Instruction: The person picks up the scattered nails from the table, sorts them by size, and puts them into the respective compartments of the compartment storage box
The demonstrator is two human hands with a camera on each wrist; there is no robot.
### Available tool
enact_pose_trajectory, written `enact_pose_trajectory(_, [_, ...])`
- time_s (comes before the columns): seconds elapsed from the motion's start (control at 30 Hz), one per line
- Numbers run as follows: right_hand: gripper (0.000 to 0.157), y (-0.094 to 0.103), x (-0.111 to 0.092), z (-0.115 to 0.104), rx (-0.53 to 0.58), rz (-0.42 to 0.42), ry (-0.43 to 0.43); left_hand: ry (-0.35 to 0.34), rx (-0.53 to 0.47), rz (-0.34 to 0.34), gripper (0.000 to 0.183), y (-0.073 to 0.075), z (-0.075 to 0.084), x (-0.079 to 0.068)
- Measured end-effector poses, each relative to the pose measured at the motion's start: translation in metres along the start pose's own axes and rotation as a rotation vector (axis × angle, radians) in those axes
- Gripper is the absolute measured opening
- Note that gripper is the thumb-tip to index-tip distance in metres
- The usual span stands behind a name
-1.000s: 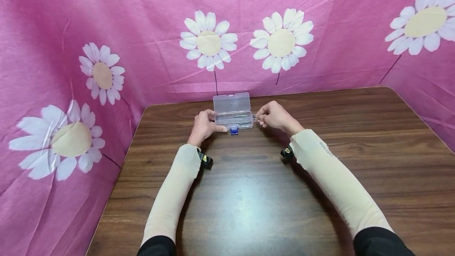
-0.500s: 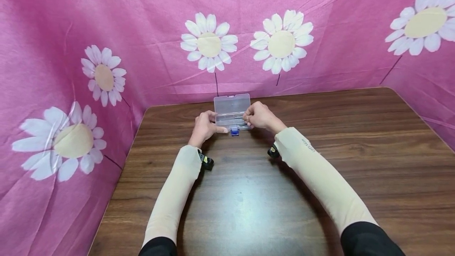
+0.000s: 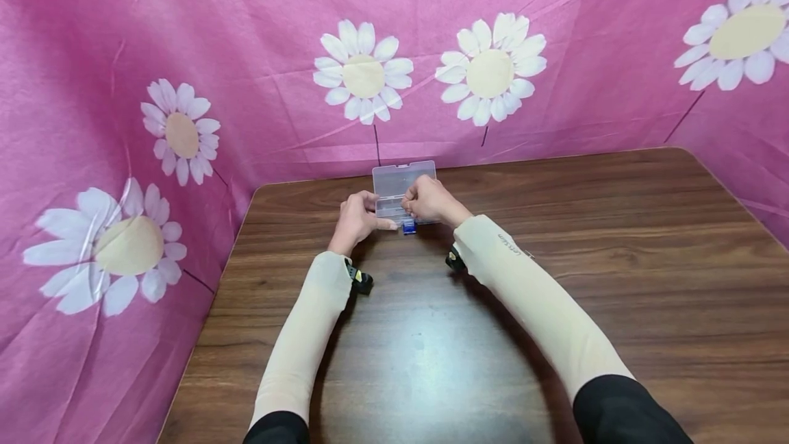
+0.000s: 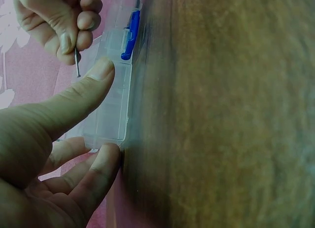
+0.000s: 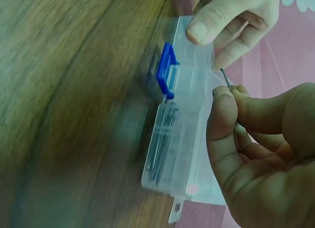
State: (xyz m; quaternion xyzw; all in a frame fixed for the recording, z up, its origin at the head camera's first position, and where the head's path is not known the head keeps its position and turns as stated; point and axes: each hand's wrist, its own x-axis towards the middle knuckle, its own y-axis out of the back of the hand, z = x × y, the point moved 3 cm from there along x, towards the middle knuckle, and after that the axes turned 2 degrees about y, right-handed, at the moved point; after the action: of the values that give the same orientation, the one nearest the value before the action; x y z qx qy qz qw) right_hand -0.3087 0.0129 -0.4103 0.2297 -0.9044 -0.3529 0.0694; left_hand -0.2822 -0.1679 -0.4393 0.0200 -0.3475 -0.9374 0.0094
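Note:
A clear plastic compartment box (image 3: 388,207) with a blue latch (image 3: 409,227) stands with its lid (image 3: 394,180) raised. My left hand (image 3: 357,214) grips its left end, thumb over the front and fingers at the end wall. Above the box, my right hand (image 3: 429,199) pinches a thin metal nail (image 5: 225,79) between thumb and index finger. One end of the nail sticks out toward the left part of the box; the rest is hidden by the fingers. Several similar nails (image 5: 162,144) lie in the box's right-hand compartment.
The box sits near the back edge of a brown wooden table (image 3: 419,334). Right behind it hangs a pink cloth (image 3: 277,108) with white daisies, which also covers the sides. A small hanging tab (image 5: 175,211) projects from the box's right end.
My right hand has moved left with the nail, from beside the box's right end to above its middle. My left hand keeps its hold on the box.

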Motion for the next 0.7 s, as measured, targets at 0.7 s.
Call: enact_pose_trajectory(0.7, [0.017,0.02,-0.012,0.001,0.004,-0.006,-0.013,0.016,-0.014,0.004,0.074,0.001,0.0,-0.002])
